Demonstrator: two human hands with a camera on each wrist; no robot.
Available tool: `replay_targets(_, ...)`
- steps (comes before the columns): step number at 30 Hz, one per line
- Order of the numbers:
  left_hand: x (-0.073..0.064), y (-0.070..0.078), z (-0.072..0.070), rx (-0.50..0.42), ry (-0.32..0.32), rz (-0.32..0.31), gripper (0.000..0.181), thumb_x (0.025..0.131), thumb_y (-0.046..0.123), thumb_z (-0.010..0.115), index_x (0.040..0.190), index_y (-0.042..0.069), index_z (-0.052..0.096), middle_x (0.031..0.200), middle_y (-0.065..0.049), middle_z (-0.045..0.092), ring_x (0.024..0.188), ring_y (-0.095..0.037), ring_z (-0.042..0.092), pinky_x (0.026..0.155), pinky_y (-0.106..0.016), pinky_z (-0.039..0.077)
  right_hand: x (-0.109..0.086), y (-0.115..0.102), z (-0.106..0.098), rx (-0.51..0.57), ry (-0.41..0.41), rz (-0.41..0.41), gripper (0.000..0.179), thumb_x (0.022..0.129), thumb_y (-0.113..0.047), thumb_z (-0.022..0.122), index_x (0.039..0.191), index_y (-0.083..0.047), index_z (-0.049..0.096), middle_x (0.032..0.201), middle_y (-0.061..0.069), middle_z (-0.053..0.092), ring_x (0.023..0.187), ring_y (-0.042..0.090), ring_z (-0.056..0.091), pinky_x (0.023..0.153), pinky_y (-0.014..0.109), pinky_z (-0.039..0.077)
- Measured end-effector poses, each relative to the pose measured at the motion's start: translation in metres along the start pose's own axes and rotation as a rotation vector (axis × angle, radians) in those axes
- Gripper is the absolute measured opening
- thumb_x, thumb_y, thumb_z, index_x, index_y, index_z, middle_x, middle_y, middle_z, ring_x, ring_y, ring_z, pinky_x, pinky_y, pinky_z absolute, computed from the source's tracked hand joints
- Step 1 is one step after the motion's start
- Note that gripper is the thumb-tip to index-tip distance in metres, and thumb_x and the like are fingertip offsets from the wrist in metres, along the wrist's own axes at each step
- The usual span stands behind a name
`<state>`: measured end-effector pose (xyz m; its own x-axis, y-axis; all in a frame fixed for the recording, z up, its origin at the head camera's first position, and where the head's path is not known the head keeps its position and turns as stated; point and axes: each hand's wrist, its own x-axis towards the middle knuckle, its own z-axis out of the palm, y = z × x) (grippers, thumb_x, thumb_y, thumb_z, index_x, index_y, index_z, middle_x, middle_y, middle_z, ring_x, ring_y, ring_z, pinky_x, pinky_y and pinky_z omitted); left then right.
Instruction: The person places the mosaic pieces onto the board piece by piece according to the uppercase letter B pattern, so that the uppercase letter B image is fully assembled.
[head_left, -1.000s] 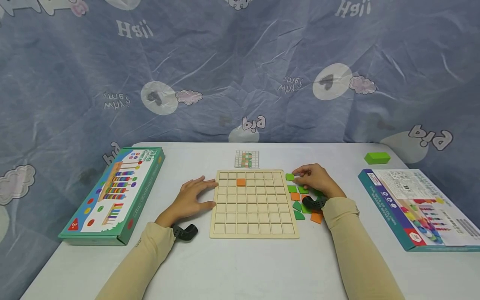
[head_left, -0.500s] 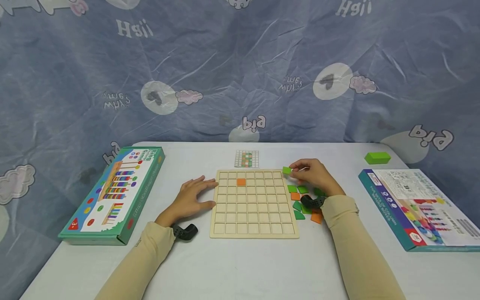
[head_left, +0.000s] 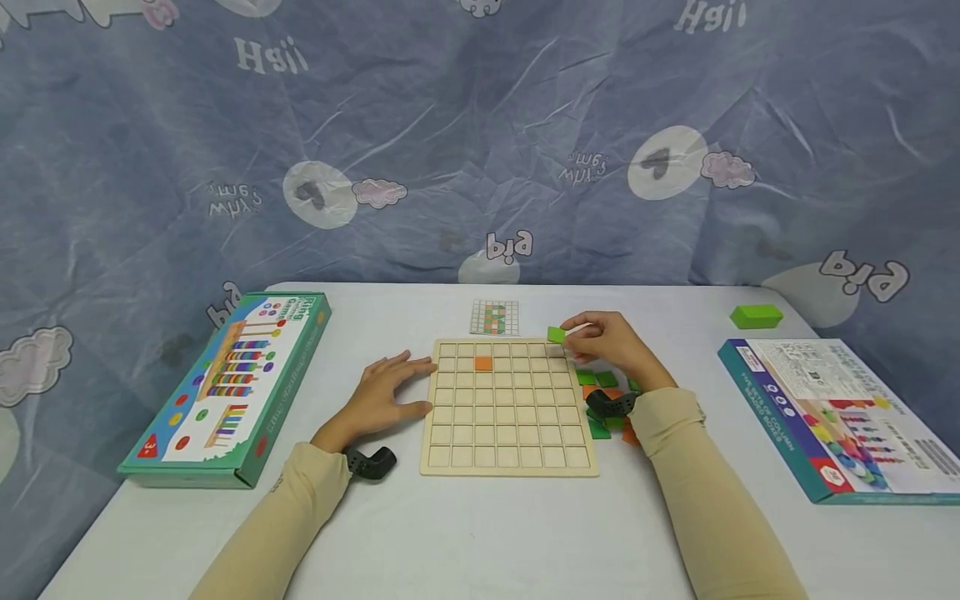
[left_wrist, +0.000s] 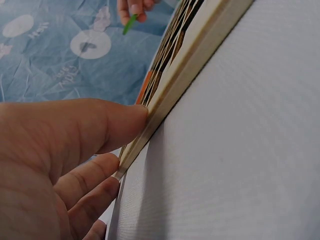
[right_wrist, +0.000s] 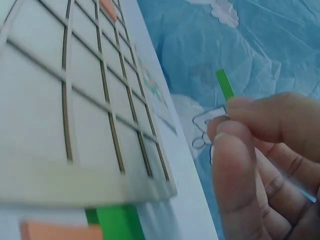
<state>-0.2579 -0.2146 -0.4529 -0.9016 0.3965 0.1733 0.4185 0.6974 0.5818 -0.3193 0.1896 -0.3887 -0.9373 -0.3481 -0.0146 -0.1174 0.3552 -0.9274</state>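
A wooden grid board (head_left: 505,417) lies mid-table, with one orange square tile (head_left: 483,363) in a cell of its top row. My left hand (head_left: 382,398) rests at the board's left edge, fingers spread; in the left wrist view its thumb and fingertips touch the rim. Above the board's far right corner, my right hand (head_left: 611,346) pinches a light green square tile (head_left: 556,335) between thumb and fingers. The right wrist view shows that green tile (right_wrist: 225,85) edge-on, raised off the board. Loose green and orange tiles (head_left: 605,379) lie right of the board, partly hidden beneath my right wrist.
Behind the board lies a small pattern card (head_left: 494,317) with a coloured grid. A toy box (head_left: 232,383) stands at the left, another box (head_left: 847,421) at the right. A bright green block (head_left: 756,317) sits near the back right. A patterned blue cloth (head_left: 480,150) hangs behind.
My right hand has lifted the green tile from beside the board and carried it left, over the far right corner. The left hand has stayed in place.
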Motion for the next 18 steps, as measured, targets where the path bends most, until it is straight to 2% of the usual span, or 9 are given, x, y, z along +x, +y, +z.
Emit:
replay_targets(10,0.000,0.000,-0.001,-0.003,-0.001,-0.002,0.064,0.093,0.031,0.079,0.151,0.009,0.064,0.163,-0.012,0.054,0.161,-0.044,0.029,0.128,-0.068,0.011,0.009,-0.007,0.019,0.113,-0.002,0.030,0.044,0.102,-0.004,0.073,0.141,0.012,0.059,0.107,0.014,0.080,0.085,0.019,0.075,0.083,0.034,0.066)
replay_targets(18,0.000,0.001,-0.001,0.002,-0.006,-0.008,0.064,0.093,0.031,0.079,0.151,0.010,0.063,0.163,-0.012,0.054,0.161,-0.043,0.029,0.128,-0.068,0.011,0.016,-0.008,0.040,0.139,-0.009,0.041,0.043,0.103,-0.003,0.071,0.141,0.011,0.060,0.108,0.017,0.080,0.083,0.018,0.074,0.080,0.034,0.066)
